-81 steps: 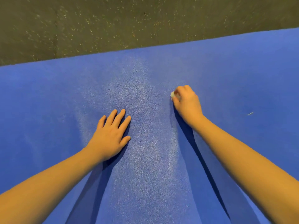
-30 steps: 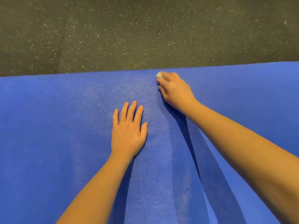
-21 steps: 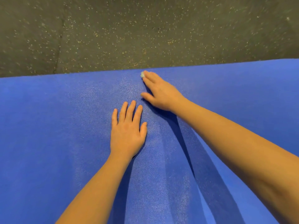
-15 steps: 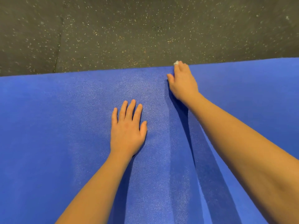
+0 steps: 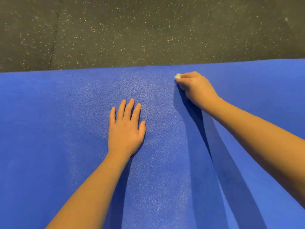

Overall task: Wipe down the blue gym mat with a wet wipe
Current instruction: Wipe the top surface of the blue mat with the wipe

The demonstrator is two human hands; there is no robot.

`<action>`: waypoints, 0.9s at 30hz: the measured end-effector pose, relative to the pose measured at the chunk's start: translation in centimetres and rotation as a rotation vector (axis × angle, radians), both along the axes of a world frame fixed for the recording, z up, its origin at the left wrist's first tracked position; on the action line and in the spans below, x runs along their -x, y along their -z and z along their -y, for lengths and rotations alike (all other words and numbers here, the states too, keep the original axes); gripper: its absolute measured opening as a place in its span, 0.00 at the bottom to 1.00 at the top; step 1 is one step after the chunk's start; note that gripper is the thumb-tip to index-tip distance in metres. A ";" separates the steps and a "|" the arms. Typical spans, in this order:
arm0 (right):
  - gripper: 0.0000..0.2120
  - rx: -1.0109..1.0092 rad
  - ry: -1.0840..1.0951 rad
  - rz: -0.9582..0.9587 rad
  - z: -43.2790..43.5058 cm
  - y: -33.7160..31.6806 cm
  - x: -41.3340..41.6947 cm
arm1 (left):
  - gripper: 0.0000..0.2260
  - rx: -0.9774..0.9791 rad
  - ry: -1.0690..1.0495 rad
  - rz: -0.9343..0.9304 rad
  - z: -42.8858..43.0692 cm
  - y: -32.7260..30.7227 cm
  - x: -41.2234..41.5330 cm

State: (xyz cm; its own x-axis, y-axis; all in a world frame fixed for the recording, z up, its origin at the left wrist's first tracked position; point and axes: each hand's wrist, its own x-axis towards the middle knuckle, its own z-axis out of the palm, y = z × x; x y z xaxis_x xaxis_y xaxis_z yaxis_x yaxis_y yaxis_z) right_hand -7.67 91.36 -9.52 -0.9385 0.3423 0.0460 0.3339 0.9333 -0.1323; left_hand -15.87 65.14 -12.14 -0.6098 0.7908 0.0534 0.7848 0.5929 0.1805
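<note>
Where the wet wipe [image 5: 177, 76] shows at all, it is a small pale wad poking out at the front of the right hand [image 5: 196, 89], pressed down onto the blue gym mat [image 5: 49, 138]. The remainder of it is hidden under the hand.

That hand grips it with the fingers curled under, knuckles up and turned toward the left. Its forearm comes in from the lower right, lifted off the mat enough to throw dark bands of shadow beneath it.

The left hand [image 5: 126, 129] lies flat, palm down. Its 4 fingers are straight and close together, pointing at the mat's far edge, with the thumb set slightly out toward the right hand. It rests nearer the person than the right hand and well apart from it, and holds nothing. Its forearm runs back toward the lower left.

The mat is a strong blue with a fine pebbled grain, and it lies under both hands and both forearms. A paler, faintly glistening patch spreads ahead of the left fingertips, between the 2 hands, and trails back between the forearms. The mat's far edge runs just beyond the right hand.

Past that edge is a dark speckled floor [image 5: 148, 30], with 1 seam line in it ahead and to the left of the left hand.
</note>
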 end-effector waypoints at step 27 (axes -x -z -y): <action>0.09 0.132 0.289 -0.274 7.0 0.6 -8.3 | 0.27 0.090 0.038 0.010 0.9 -0.2 -5.2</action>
